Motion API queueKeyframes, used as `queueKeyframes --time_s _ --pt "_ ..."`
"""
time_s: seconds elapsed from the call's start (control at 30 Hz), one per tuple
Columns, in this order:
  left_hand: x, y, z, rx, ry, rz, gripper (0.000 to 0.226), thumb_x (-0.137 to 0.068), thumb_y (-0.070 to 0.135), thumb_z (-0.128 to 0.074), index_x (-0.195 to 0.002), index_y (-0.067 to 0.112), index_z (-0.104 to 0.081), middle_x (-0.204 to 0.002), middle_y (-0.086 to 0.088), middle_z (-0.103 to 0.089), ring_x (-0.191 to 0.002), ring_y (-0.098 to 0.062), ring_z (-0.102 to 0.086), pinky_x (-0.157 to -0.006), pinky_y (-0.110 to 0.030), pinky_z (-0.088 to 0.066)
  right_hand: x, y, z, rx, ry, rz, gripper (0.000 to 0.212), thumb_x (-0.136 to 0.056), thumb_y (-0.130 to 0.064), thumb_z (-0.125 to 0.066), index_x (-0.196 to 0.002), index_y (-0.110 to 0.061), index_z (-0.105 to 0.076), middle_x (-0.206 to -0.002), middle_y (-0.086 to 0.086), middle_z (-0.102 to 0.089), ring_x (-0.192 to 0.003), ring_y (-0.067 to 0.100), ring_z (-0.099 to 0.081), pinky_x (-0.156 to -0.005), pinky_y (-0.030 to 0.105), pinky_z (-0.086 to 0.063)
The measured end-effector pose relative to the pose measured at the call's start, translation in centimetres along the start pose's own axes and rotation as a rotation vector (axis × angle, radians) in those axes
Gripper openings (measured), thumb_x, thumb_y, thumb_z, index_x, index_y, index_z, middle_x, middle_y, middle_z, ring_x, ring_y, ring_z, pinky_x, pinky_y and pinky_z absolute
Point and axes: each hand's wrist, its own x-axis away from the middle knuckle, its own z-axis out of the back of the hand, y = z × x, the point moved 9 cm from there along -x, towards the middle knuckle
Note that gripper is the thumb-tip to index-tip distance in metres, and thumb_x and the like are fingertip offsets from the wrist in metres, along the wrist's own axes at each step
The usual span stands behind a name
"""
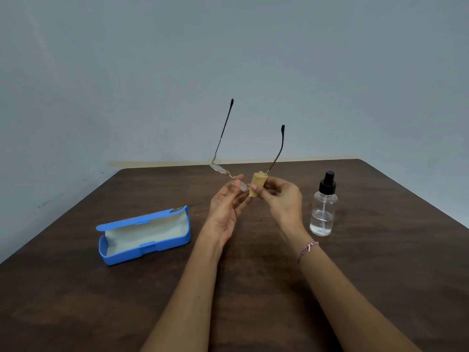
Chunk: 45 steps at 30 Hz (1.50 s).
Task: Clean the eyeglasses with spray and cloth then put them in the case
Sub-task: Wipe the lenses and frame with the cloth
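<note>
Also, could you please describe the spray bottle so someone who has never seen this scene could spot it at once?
Start at the dark wooden table and look to its right side, just beyond the person's right hand. The spray bottle stands upright there: small, clear, partly filled with clear liquid, with a black pump top, unlike the open blue case on the left.

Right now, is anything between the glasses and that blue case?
Nothing visible does. The eyeglasses are held over the table; the case lies open to their left, and the spray bottle stands on the right.
</note>
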Motion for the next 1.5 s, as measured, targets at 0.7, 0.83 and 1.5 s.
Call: queueKeyframes --time_s 0.7,0.83,1.5 --pt "0.1 0.5 0.3 0.042 -0.058 0.026 0.042 -0.078 0.02 -0.062 -0.116 0.004 -0.06 -0.095 -0.012 -0.069 -0.088 -0.017 -0.069 -0.075 -0.026 -0.058 -0.4 -1.6 2.2 -0.407 0.101 0.032 0.026 -0.069 -0.005 -0.078 -0.089 -0.014 -0.065 -0.09 0.007 -0.071 -0.089 0.021 -0.068 -0.083 0.035 -0.055" --pt "0.0 0.7 0.2 0.058 -0.084 0.011 0.044 -0.077 0.021 -0.061 -0.117 0.005 -0.059 -0.099 -0.011 -0.069 -0.089 -0.016 -0.069 -0.078 -0.025 -0.057 -0.1 -0.3 0.0 -0.265 -0.066 -0.044 0.023 -0.067 -0.008 -0.08 -0.086 -0.012 -0.067 -0.091 0.012 -0.071 -0.092 0.026 -0.067 -0.088 0.045 -0.053" --pt "0.3 1.1 0.3 0.09 -0.078 0.025 0.028 -0.087 0.019 -0.055 -0.11 0.006 -0.062 -0.093 -0.011 -0.068 -0.083 -0.014 -0.069 -0.076 -0.027 -0.058 -0.1 -2.1 1.4 -0.405 0.008 0.027 0.023 -0.067 -0.012 -0.077 -0.088 -0.011 -0.069 -0.09 0.009 -0.072 -0.089 0.023 -0.069 -0.085 0.035 -0.054"
